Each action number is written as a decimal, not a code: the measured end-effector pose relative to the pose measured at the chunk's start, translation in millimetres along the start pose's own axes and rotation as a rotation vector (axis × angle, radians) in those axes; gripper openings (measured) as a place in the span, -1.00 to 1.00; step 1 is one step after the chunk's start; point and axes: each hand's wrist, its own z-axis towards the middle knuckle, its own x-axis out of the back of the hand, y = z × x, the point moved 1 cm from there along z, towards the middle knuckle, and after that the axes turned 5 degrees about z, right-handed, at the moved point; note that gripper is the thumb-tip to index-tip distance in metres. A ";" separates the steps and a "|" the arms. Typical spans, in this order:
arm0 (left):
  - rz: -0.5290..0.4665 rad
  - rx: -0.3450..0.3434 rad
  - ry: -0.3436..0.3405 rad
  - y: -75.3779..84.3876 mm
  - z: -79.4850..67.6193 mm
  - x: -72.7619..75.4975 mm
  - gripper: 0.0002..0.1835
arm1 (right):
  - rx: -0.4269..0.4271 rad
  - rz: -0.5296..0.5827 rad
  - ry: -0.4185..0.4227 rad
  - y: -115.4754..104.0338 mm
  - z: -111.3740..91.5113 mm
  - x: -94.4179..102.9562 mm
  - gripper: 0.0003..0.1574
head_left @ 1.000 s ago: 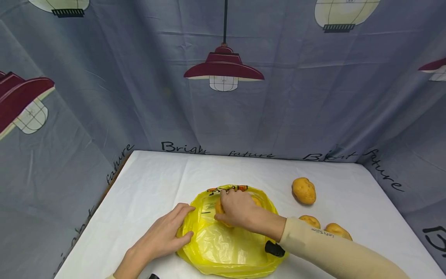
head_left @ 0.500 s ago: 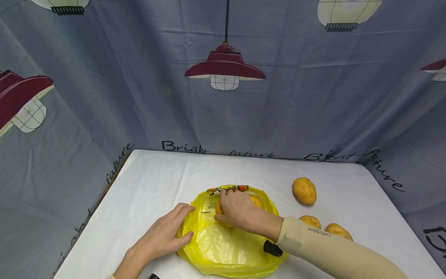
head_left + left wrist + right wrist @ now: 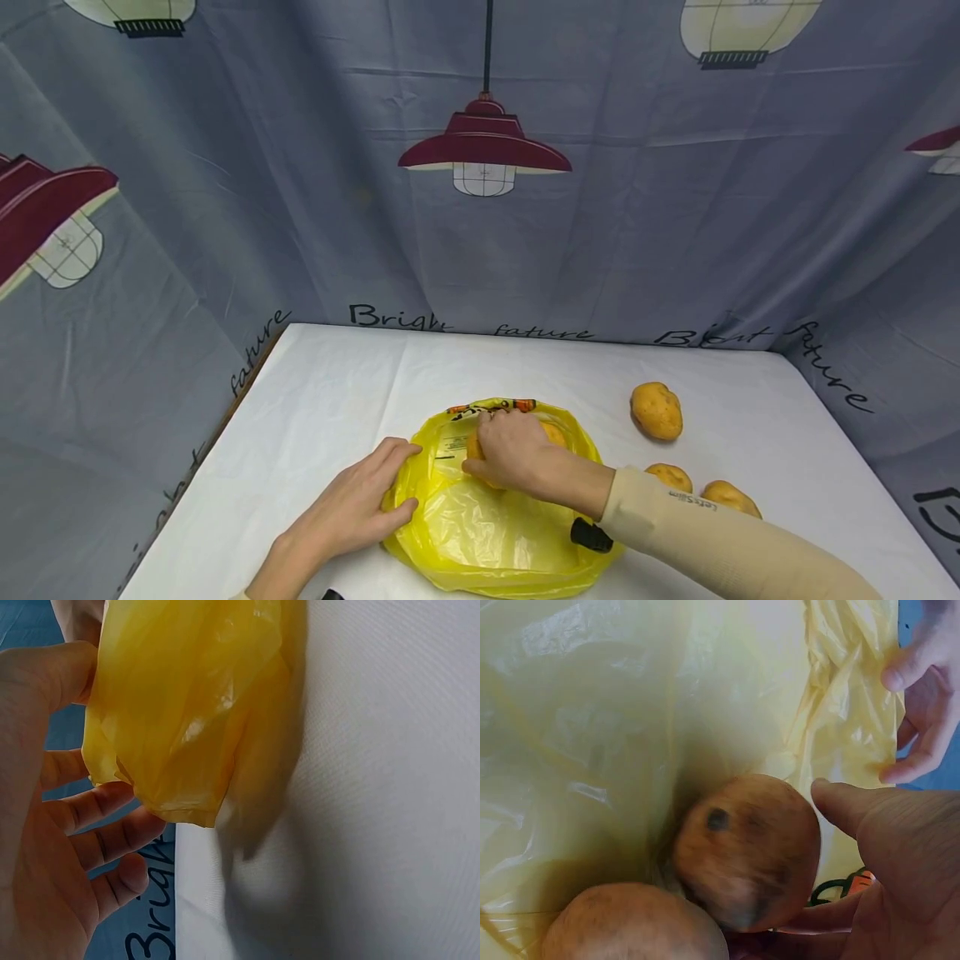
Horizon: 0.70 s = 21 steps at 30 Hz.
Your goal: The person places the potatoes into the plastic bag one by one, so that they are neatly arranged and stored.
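Note:
A yellow plastic bag [image 3: 487, 533] lies with its mouth spread on the white table. Inside it, my right hand [image 3: 517, 450] grips a potato [image 3: 750, 851] between thumb and fingers. A second potato [image 3: 634, 926] lies against the held one in the right wrist view. My left hand [image 3: 360, 500] touches the bag's left rim, its fingers loosely extended. In the left wrist view, the left hand's thumb and fingertips meet the edge of the bag [image 3: 195, 697]. The right hand's fingertips are partly hidden behind the potatoes.
To the right of the bag, three potatoes rest on the table [image 3: 337, 375]: a farther potato [image 3: 656, 411] and two nearer the right sleeve, a left potato [image 3: 669, 477] and a right potato [image 3: 731, 498]. A grey patterned curtain [image 3: 600, 233] stands around the table.

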 end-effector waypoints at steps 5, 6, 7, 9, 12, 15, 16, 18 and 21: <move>0.008 -0.005 0.001 0.5 0.8 0.2 -0.38 | -0.016 0.011 -0.003 1.5 -3.9 4.2 0.01; 0.009 -0.007 0.002 0.6 1.1 0.3 -0.38 | -0.018 0.020 0.003 2.0 -4.6 5.2 -0.01; 0.009 -0.008 0.002 0.7 1.2 0.3 -0.38 | -0.019 0.026 0.007 2.3 -5.5 6.6 -0.04; 0.009 -0.010 0.003 1.0 1.5 0.4 -0.38 | -0.018 0.045 0.018 3.0 -7.3 9.1 -0.09; 0.004 -0.011 0.002 1.5 1.5 0.4 -0.38 | -0.004 0.060 0.047 3.9 -10.3 12.8 -0.17; 0.003 -0.010 0.002 1.8 1.2 0.4 -0.37 | 0.028 0.058 0.106 4.9 -13.2 17.4 -0.24; 0.003 -0.010 0.002 1.9 1.1 0.4 -0.36 | 0.040 0.061 0.133 5.4 -13.9 18.6 -0.26; 0.004 -0.011 0.003 2.0 1.0 0.4 -0.36 | 0.062 0.068 0.189 6.2 -15.3 21.7 -0.30; 0.008 -0.011 0.005 2.3 0.8 0.8 -0.36 | 0.087 0.084 0.262 7.3 -17.1 26.0 -0.34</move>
